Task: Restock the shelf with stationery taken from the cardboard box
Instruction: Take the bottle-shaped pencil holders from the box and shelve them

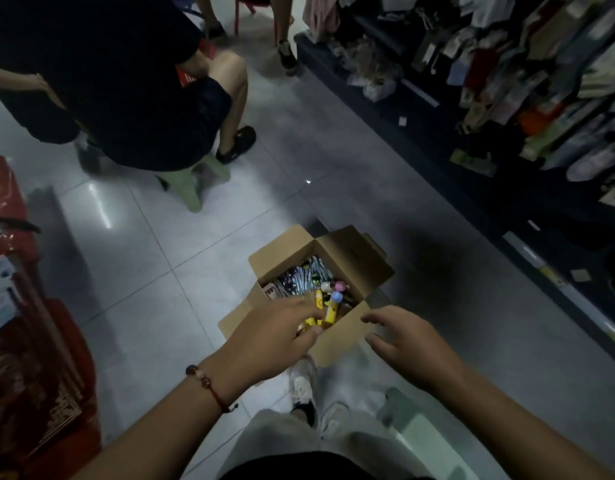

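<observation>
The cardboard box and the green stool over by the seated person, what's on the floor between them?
Only bare tiled floor lies between the cardboard box and the green stool, as the head view shows.

Both my bare forearms reach forward and down. My left hand [275,336], a beaded red cord at its wrist, has fingers curled around what looks like a few small yellow items, though blur hides the grip. My right hand [406,344] hovers alongside, fingers loosely spread, holding nothing.
</observation>
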Available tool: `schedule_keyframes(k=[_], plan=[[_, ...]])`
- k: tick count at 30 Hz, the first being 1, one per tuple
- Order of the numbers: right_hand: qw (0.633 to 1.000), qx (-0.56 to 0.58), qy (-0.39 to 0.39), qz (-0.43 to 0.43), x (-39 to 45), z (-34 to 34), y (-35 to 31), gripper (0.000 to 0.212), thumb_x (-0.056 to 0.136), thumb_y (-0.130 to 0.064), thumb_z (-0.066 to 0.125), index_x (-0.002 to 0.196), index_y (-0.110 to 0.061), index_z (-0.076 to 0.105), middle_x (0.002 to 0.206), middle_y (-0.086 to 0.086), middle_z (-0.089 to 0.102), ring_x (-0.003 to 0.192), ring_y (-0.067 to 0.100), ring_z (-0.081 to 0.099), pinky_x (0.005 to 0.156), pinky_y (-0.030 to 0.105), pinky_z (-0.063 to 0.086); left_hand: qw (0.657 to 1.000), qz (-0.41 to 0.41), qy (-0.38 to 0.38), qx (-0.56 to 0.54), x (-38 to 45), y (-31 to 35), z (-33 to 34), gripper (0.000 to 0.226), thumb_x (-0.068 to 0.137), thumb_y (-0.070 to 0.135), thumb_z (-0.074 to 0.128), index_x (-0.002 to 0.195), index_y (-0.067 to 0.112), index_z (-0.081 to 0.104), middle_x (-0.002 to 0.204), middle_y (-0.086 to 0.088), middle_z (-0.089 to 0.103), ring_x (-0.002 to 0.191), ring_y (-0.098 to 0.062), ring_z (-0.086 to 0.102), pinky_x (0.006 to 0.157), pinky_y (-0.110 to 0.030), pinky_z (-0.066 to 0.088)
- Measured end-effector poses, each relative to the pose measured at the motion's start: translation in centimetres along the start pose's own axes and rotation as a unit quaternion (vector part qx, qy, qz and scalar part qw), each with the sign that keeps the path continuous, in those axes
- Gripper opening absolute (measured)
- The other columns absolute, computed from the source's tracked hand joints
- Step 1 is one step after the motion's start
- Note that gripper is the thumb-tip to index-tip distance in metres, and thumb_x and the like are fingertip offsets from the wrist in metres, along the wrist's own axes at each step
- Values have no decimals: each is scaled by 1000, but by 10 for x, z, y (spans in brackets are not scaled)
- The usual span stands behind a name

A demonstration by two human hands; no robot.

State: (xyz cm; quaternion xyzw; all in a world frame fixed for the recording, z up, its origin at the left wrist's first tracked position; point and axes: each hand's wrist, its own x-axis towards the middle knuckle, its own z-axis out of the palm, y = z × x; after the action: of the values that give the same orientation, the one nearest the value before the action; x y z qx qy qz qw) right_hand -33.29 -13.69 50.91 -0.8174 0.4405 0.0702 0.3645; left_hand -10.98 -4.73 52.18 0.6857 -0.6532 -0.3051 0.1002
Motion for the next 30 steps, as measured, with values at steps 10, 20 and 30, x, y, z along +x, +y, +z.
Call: schedule_keyframes(k=[10, 20, 30], plan=[[995, -31, -71, -56, 134, -24, 23, 31, 94, -25, 61, 125, -25, 62, 103, -17, 54, 90, -1, 49, 68, 5, 33, 996, -86, 17, -22, 96, -49, 9, 28, 98, 40, 49, 120, 32, 63, 118, 10, 62, 108, -12, 56, 83, -30, 45], [957, -92, -208, -177, 386, 123, 220, 27, 87, -19, 66, 114, -22, 67, 107, -6, 60, 97, 17, 60, 76, 30, 46, 947, -250, 71, -188, 258, -194, 258, 39, 90, 45, 46, 119, 30, 66, 112, 10, 63, 101, -10, 59, 85, -32, 48], [855, -310, -211, -359, 542, 338, 392, 42, 80, -34, 51, 111, -11, 66, 108, 14, 68, 109, 39, 57, 106, 45, 30, 935, -274, 95, -205, 388, -331, 568, 40, 88, 39, 54, 124, 22, 62, 116, -3, 62, 107, -26, 59, 81, -39, 50]])
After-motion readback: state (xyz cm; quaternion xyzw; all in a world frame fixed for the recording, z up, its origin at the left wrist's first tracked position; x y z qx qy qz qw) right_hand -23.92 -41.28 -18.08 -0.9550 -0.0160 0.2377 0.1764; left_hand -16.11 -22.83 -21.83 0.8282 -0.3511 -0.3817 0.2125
